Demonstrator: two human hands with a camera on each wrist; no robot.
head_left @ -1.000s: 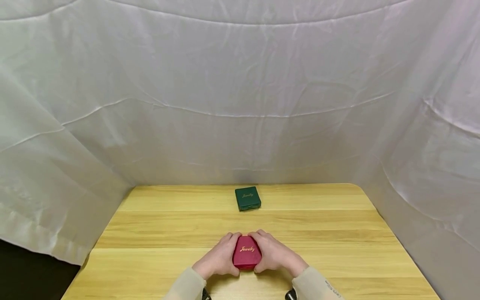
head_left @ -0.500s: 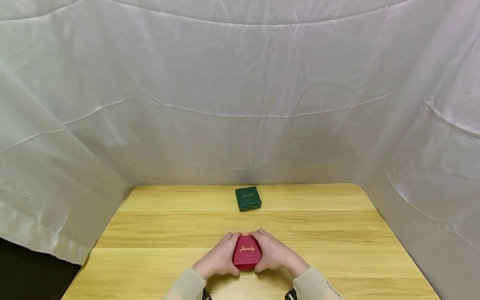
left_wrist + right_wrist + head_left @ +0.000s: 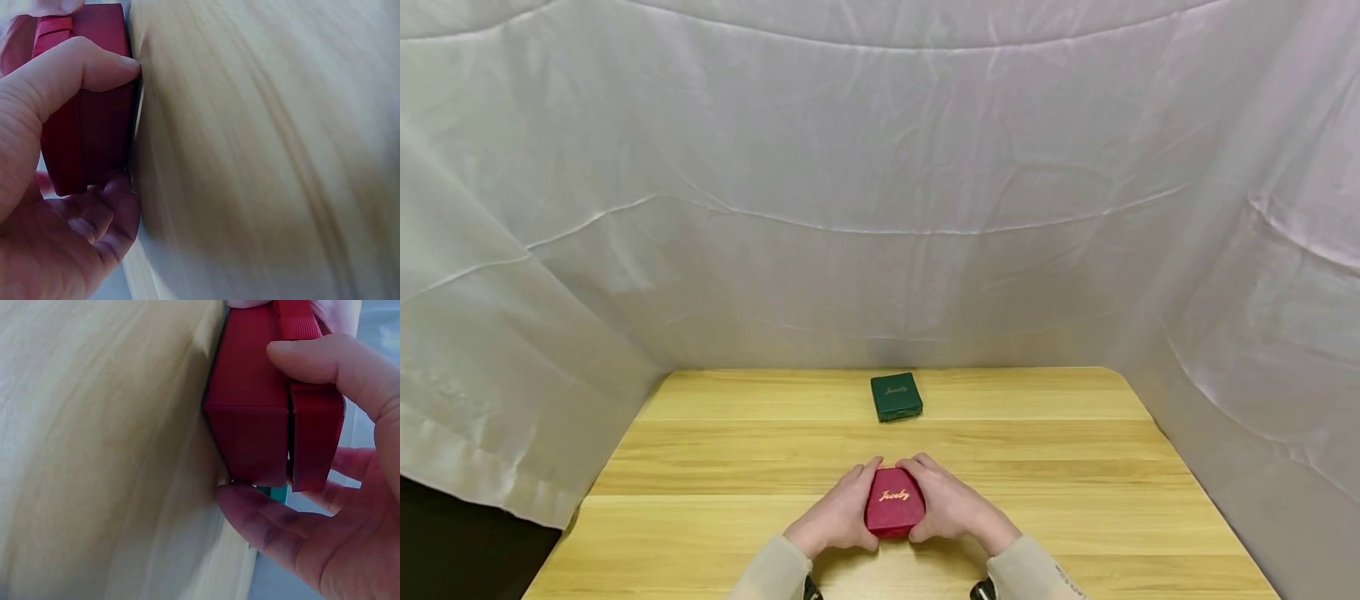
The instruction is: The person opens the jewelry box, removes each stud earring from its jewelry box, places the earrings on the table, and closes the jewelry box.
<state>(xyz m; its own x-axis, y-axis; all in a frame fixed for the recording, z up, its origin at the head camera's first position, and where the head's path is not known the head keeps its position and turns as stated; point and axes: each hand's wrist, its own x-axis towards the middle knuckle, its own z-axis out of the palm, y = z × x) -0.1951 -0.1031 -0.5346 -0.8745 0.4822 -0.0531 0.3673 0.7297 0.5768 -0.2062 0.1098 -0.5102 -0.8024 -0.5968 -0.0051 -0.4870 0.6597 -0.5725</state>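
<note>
l hand [image 3: 841, 512] & r hand [image 3: 951, 507] both gripping red box [image 3: 894, 504] from opp sides, thumbs [image 3: 84, 59] on near side, fingers [image 3: 269, 528] curled at far end

Showing a smooth, mostly matt skin on the red jewelry box [image 3: 895, 515], resembling leatherette or coated paper, and glinting like metallic foil in the gold lettering [image 3: 894, 495]. Looking like finely ribbed woven cloth on the ribbon band [image 3: 297, 322]. Carrying a smooth, dull sheen on the dark green jewelry box [image 3: 897, 402]. Displaying smooth, softly glossy wood grain across the tabletop [image 3: 1075, 483], leaving solid or laminate unclear. Creasing like satiny cloth over the pale drape [image 3: 887, 167]. Appearing as matt fabric on the beige sleeves [image 3: 1028, 571].
</note>
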